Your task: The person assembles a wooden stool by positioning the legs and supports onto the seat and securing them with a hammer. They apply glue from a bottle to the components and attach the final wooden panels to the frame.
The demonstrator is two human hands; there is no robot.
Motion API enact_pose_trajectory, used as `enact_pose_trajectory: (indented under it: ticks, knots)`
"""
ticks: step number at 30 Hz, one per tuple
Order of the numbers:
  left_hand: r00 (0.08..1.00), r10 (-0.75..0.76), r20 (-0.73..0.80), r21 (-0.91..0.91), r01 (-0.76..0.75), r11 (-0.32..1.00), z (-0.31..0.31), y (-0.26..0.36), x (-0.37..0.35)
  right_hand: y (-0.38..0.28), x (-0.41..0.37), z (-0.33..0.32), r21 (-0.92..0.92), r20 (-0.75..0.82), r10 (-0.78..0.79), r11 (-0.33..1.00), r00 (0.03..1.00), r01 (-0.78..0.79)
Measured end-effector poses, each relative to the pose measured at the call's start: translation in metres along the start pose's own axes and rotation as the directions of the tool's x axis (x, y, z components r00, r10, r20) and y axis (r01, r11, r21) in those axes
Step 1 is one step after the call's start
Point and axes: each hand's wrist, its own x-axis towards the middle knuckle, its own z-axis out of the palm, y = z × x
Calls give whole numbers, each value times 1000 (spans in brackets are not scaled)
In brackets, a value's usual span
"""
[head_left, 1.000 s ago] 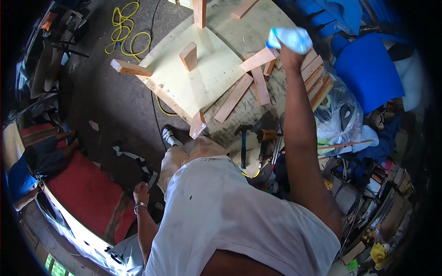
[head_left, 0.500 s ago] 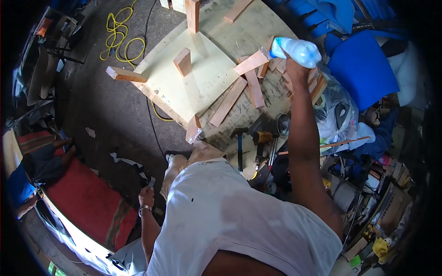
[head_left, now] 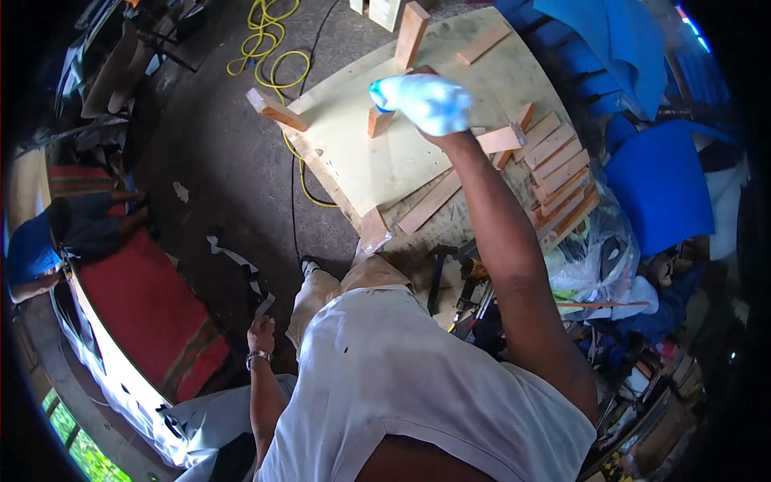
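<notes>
My right hand (head_left: 450, 136) is raised in front of me and grips a clear plastic water bottle (head_left: 422, 102) with a blue cap, held over an upturned pale wooden table (head_left: 385, 165) whose legs stick upward. My left hand (head_left: 261, 333), with a wristwatch, hangs at my side with fingers curled; whether it holds anything is unclear. I stand in a white shirt and tan trousers.
Loose wood planks (head_left: 554, 157) lie stacked beside the table. A hammer (head_left: 438, 273) and tools lie by my feet. A yellow cord (head_left: 277, 48) coils on the floor. Blue tarps (head_left: 658, 181) and plastic bags crowd the right. A person in blue (head_left: 48, 241) sits at the left.
My right hand has swung the bottle leftward, from above the plank pile to over the upturned table. The view has shifted, and my left hand stays by my side.
</notes>
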Motion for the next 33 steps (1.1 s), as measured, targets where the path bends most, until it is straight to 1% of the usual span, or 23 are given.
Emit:
enact_pose_trajectory:
  ticks: [2,4,5,6,7,9,10,11,12,13,14,15,16,18,21,22,24,26,28,30,31,32,33]
  knots:
    - [998,-68,15,-4,68,998,1,20,-24,42,-3,11,37,38,80,996,996,-82]
    - [999,-34,-25,-33,33,999,12,3,-24,59,21,-4,-173,20,238,957,971,-232]
    - [999,-19,-39,-33,18,999,11,-7,-28,54,31,-13,-552,79,227,821,971,-148]
    - [997,-76,-21,-59,74,995,13,-12,-30,51,33,-9,-583,89,301,789,950,-195]
    - [991,-133,4,-83,133,988,17,-18,-33,56,21,3,-432,100,138,898,985,-82]
    - [984,-174,48,-17,175,984,23,-19,-42,23,2,25,-51,123,148,988,981,-143]
    - [998,42,46,90,-46,995,26,-35,-35,36,-10,32,334,149,269,892,952,-304]
    - [965,253,69,200,-262,944,28,-72,-21,28,1,25,-1,57,209,978,976,-209]
    - [965,254,61,191,-261,946,27,-79,-24,22,16,13,-341,-3,110,934,994,-104]
    - [965,256,53,183,-261,948,25,-85,-26,38,25,2,-493,-7,246,842,969,-218]
    - [998,55,17,52,-56,997,25,-61,-33,46,22,1,-618,56,295,760,954,-199]
    - [989,-150,8,-101,150,983,28,-29,-36,36,20,7,-437,68,121,896,990,-80]
    - [985,-172,32,-104,174,979,28,-14,-38,20,8,19,-237,51,-39,970,998,50]
    - [973,-220,76,-84,226,970,21,1,-41,6,-9,42,197,139,262,938,955,-285]
    - [997,-69,16,-134,71,988,14,-21,-25,21,21,20,-471,5,249,855,968,-218]
    - [1000,-26,-11,-187,24,982,11,-19,-21,11,31,10,-400,-23,337,860,941,-317]
    - [991,-133,-35,-236,121,964,10,11,-29,24,14,19,-341,-21,169,925,985,-166]
    - [973,-228,46,-250,232,940,10,-3,-35,-8,2,31,-38,87,140,990,986,-137]
    - [947,-255,197,-248,299,921,12,-57,-4,23,8,32,-315,19,105,944,994,-94]
    - [994,4,113,-36,0,999,13,-90,-13,61,49,13,-574,-35,343,762,939,-300]
    - [987,140,81,81,-147,986,13,-98,-17,85,64,-1,-647,-95,319,700,943,-302]
    - [993,113,31,75,-115,991,19,-89,-21,90,76,-17,-447,-216,443,747,870,-492]
    - [996,85,-20,67,-83,994,25,-79,-25,149,80,-29,-379,-339,177,873,924,-306]
